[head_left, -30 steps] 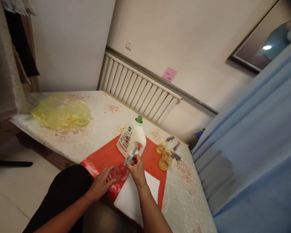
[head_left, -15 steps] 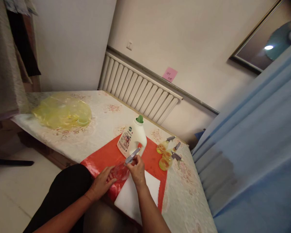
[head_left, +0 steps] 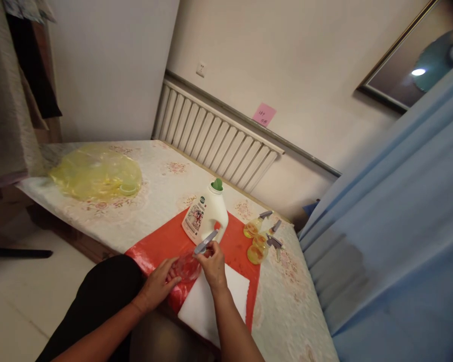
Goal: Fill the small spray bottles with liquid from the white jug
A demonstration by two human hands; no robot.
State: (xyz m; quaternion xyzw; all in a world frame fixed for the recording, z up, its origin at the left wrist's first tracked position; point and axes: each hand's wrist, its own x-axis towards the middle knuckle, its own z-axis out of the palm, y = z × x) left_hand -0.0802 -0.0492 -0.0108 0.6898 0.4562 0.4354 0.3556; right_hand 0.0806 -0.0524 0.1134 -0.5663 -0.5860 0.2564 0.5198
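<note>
A clear spray bottle (head_left: 187, 266) lies tilted between my hands above a red sheet (head_left: 156, 239). My left hand (head_left: 159, 280) is wrapped round its body, and my right hand (head_left: 212, 265) grips its neck at the grey spray head (head_left: 206, 242). Just behind stands a large white detergent jug (head_left: 207, 213), upright, with green showing in its mouth. Under my right wrist is a folded white cloth (head_left: 211, 306). Several small spray bottles (head_left: 257, 249) with yellow liquid and grey heads stand at the sheet's right edge.
A yellow plastic bag (head_left: 94, 173) sits at the far left of the flowered tablecloth (head_left: 154, 161), with a pale round cap (head_left: 128, 189) at its edge. Behind runs a white radiator (head_left: 215, 133). A blue curtain (head_left: 392, 226) hangs along the right side.
</note>
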